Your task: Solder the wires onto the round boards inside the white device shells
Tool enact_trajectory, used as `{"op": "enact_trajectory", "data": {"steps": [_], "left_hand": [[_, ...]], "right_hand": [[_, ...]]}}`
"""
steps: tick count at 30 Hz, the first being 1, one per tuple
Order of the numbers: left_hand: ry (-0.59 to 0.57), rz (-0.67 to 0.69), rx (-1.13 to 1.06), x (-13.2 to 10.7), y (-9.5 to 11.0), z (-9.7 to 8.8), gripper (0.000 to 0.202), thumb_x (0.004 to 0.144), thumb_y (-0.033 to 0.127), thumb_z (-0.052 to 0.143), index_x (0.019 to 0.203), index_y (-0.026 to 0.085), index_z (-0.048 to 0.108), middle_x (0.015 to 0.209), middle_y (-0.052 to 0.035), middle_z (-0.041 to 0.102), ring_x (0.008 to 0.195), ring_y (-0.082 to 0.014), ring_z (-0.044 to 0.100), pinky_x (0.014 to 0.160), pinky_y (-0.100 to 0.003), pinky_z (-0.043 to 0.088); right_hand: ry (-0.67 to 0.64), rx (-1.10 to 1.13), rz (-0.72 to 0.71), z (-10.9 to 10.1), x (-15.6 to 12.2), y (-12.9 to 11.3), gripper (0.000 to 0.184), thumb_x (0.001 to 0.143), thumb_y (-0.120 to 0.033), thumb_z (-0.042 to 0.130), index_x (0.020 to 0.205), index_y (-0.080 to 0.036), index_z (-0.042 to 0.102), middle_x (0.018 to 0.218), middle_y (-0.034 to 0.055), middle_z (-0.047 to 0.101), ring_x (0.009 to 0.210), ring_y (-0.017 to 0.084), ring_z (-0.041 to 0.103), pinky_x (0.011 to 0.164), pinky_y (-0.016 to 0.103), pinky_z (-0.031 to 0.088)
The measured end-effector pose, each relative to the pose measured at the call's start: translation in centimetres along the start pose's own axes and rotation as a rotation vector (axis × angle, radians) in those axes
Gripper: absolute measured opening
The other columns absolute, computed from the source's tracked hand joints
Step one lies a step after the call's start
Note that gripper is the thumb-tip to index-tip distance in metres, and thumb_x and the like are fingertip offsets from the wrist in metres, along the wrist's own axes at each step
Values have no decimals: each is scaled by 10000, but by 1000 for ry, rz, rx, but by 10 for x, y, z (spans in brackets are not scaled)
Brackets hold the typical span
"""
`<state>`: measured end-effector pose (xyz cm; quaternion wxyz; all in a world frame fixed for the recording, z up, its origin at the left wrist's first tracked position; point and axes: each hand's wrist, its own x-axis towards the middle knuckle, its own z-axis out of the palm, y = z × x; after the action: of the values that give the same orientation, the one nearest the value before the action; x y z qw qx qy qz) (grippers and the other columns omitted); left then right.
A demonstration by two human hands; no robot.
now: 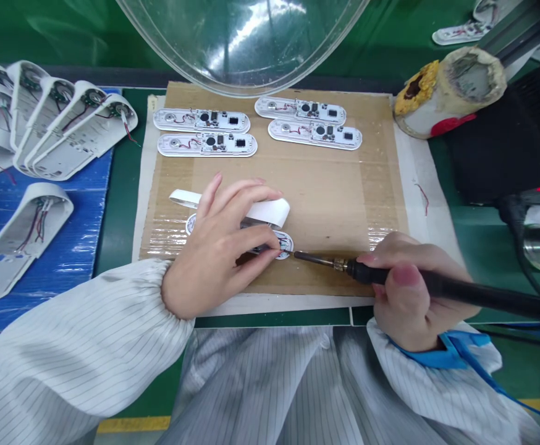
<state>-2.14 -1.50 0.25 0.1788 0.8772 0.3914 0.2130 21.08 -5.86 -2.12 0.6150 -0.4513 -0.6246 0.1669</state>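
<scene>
My right hand point(416, 287) is wrapped round the black handle of a soldering iron point(323, 259). The iron's tip points left and reaches the end of a small circuit board point(285, 242), close to my left fingertips. My left hand point(228, 244) lies over that board and a white plastic housing point(270, 212), hiding most of both. Its thumb and index finger are pinched together at the board's end; what is between them is too small to make out. Beneath everything is a brown cardboard sheet point(335, 198).
Several white strips with circuit boards point(207, 144) lie at the back of the cardboard. White housings with wires point(24, 238) rest on a blue surface at left. A clear round shield point(246, 43) overhangs the back. A stained container point(455, 93) and a black box point(497, 136) stand at right.
</scene>
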Motion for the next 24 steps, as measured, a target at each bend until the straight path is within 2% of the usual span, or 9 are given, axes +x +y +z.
{"op": "enact_trajectory", "data": {"steps": [5,8,10,11,15,20,24], "left_hand": [[4,29,75,0,5,-1,157,935,226,575,833,238,694,1382,-51,564,1387,-265,409,1200,-595,138],[0,46,93,0,5,-1,158,941,234,567,842,239,690,1384,-58,565,1383,-272,418,1184,-616,165],[2,54,92,0,4,-1,153,943,233,568,846,235,687,1390,-64,561,1376,-269,427,1182,-609,175],[5,56,88,0,3,0,147,943,231,572,852,232,687,1394,-67,558,1370,-266,433,1181,-599,183],[15,40,48,-2,1,-1,132,949,235,579,882,234,693,1392,-72,547,1321,-234,481,1179,-553,201],[-10,-31,-34,0,2,-2,144,966,218,554,940,251,692,1374,-53,552,1280,-177,519,1204,-489,143],[-22,-32,-20,3,2,-3,142,960,204,552,946,233,690,1387,-67,539,1311,-188,493,1196,-458,175]], "right_hand": [[-73,-12,-136,-6,2,6,157,787,-155,586,809,-225,725,576,-37,611,380,127,435,362,310,271],[122,-7,-145,-2,5,9,174,826,-198,564,742,-234,713,515,-37,539,359,141,408,336,306,222],[265,3,-127,2,6,10,203,838,-239,570,674,-236,690,483,-33,492,366,152,404,335,313,226],[286,1,-122,3,7,10,201,831,-247,583,657,-238,684,478,-31,487,374,156,409,338,316,245],[274,-30,-75,5,7,10,191,826,-267,599,658,-249,689,465,-28,463,386,165,420,346,312,273],[221,-6,33,4,5,4,180,820,-267,596,677,-254,704,473,-33,476,335,137,345,328,301,214],[201,-34,57,6,5,0,181,826,-255,593,687,-267,708,507,-25,521,394,161,424,349,316,258]]}}
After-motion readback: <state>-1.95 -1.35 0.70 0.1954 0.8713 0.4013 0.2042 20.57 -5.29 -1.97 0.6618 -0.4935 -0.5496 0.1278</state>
